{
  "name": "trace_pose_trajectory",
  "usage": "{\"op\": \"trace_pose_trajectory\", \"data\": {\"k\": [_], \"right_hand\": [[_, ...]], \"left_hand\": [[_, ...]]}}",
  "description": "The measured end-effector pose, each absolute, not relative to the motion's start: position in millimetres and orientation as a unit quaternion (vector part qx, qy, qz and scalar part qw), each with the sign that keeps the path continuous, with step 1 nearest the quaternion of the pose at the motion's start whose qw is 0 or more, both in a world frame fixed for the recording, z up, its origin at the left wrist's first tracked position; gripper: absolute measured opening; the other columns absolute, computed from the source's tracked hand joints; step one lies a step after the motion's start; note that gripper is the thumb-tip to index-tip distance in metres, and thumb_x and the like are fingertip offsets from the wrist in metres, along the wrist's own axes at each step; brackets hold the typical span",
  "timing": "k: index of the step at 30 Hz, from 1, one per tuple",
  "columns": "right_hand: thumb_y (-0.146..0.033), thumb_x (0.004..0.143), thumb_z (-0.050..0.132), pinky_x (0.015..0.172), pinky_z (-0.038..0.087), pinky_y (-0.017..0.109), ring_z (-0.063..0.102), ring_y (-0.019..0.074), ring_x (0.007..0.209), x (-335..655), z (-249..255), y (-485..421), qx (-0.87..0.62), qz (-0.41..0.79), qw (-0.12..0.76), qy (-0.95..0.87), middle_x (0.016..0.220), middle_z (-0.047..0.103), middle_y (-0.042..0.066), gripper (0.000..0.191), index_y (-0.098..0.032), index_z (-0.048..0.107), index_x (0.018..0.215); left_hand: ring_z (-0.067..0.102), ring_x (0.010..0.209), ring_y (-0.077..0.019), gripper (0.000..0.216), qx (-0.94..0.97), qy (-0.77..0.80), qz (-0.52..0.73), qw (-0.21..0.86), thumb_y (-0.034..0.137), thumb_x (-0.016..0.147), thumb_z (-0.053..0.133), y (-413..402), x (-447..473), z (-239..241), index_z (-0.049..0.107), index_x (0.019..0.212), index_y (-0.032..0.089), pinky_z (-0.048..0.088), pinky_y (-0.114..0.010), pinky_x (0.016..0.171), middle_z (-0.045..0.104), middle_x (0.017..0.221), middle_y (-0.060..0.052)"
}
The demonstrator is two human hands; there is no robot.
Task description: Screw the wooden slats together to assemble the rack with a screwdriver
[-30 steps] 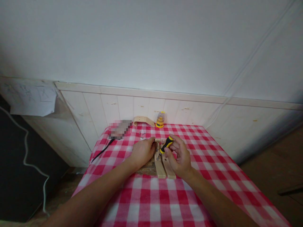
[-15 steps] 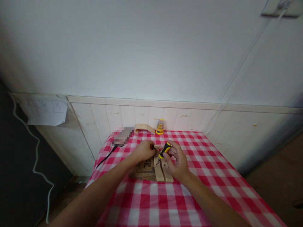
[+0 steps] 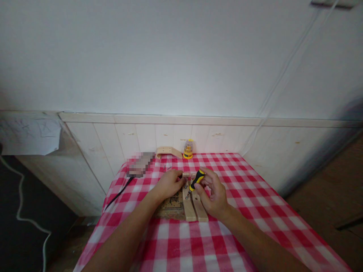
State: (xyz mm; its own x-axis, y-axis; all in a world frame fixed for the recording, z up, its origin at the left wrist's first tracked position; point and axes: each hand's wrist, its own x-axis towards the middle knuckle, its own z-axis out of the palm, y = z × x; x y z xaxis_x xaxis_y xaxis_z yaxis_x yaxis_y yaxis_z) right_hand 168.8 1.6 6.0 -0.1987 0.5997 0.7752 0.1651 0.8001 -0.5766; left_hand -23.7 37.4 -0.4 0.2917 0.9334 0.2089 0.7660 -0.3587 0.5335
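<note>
My right hand (image 3: pixel 213 193) is closed round a short yellow-and-black screwdriver (image 3: pixel 196 180), its tip angled down-left onto a pale wooden frame of slats (image 3: pixel 190 206) lying on the checked tablecloth (image 3: pixel 244 196). My left hand (image 3: pixel 168 184) rests with curled fingers on the frame's far left end, pressing it down right beside the screwdriver tip. A brown patterned panel (image 3: pixel 171 206) sits under the slats, between my wrists.
At the table's back edge by the wood-panelled wall lie a curved wooden piece (image 3: pixel 167 152), a small yellow container (image 3: pixel 188 149) and a blurred grey object (image 3: pixel 138 165) with a black cable (image 3: pixel 119 192) running off the left edge. A few small screws (image 3: pixel 167 166) lie behind my left hand.
The view has shifted slightly with my head. Both hands stay on the wooden frame, and the screwdriver keeps its place at the frame's far end.
</note>
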Motion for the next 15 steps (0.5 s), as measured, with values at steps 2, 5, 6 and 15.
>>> {"op": "trace_pose_trajectory", "data": {"k": [2,5,6,15], "right_hand": [[-0.016,0.093,0.057,0.058,0.053,0.026,0.065,0.0152,0.066,168.7,5.7,1.4,-0.257,0.181,0.578,-0.753,0.085,0.067,0.002,0.045,-0.025,0.046,0.136],[-0.017,0.094,0.057,0.058,0.053,0.026,0.065,0.0155,0.067,168.5,5.2,1.3,-0.263,0.181,0.58,-0.75,0.087,0.068,0.004,0.044,-0.024,0.045,0.136],[-0.017,0.094,0.056,0.058,0.053,0.026,0.066,0.0158,0.067,168.5,4.9,1.3,-0.266,0.183,0.58,-0.748,0.087,0.068,0.004,0.043,-0.024,0.045,0.136],[-0.017,0.094,0.056,0.06,0.054,0.028,0.066,0.0164,0.069,169.9,0.9,2.3,-0.272,0.182,0.574,-0.75,0.088,0.066,0.004,0.044,-0.025,0.045,0.136]], "left_hand": [[0.058,0.072,-0.0179,0.03,0.786,0.547,0.248,0.147,0.037,0.093,0.045,35.0,-22.8,-0.9,0.062,0.078,0.016,0.032,-0.027,0.062,0.066,0.077,-0.006],[0.061,0.079,-0.0202,0.029,0.784,0.559,0.237,0.13,0.036,0.093,0.044,32.7,-21.4,-3.1,0.063,0.083,0.017,0.034,-0.028,0.066,0.069,0.083,-0.009],[0.061,0.08,-0.0207,0.028,0.782,0.564,0.233,0.129,0.036,0.092,0.045,32.9,-21.2,-3.2,0.064,0.084,0.016,0.035,-0.028,0.066,0.069,0.084,-0.009],[0.058,0.067,-0.0164,0.027,0.797,0.506,0.111,0.311,0.039,0.072,0.065,66.7,-32.6,33.8,0.071,0.082,0.014,0.038,-0.024,0.059,0.069,0.074,-0.002]]}}
